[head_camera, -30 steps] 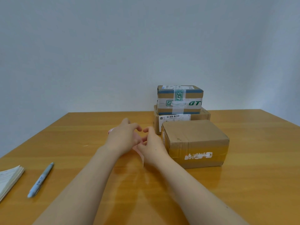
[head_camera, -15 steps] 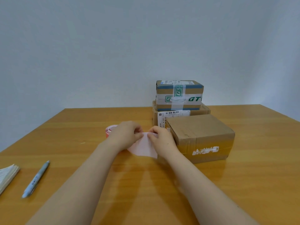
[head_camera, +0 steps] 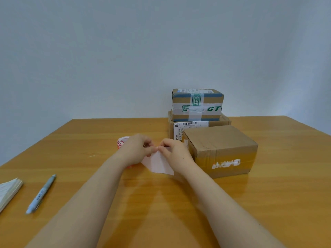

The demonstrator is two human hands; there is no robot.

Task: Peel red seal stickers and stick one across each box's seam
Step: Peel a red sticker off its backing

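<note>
A pale backing strip (head_camera: 158, 163) of the red sticker roll (head_camera: 122, 141) hangs between my hands just above the table. My left hand (head_camera: 137, 149) and my right hand (head_camera: 174, 153) both pinch its top edge, fingertips nearly touching. The roll itself lies behind my left hand, mostly hidden. Right of my hands sits a plain cardboard box (head_camera: 221, 151) with brown tape over its seam. Behind it a flat box with a barcode label (head_camera: 189, 127) carries a smaller box wrapped in green-and-white tape (head_camera: 197, 104).
A grey-blue pen (head_camera: 41, 193) lies at the left of the wooden table (head_camera: 286, 176), and the corner of a notepad (head_camera: 9, 191) shows at the left edge. A plain wall stands behind the table.
My hands have lifted the strip and spread it flat toward me; a second ago it was edge-on between them. The view has shifted slightly lower and closer.
</note>
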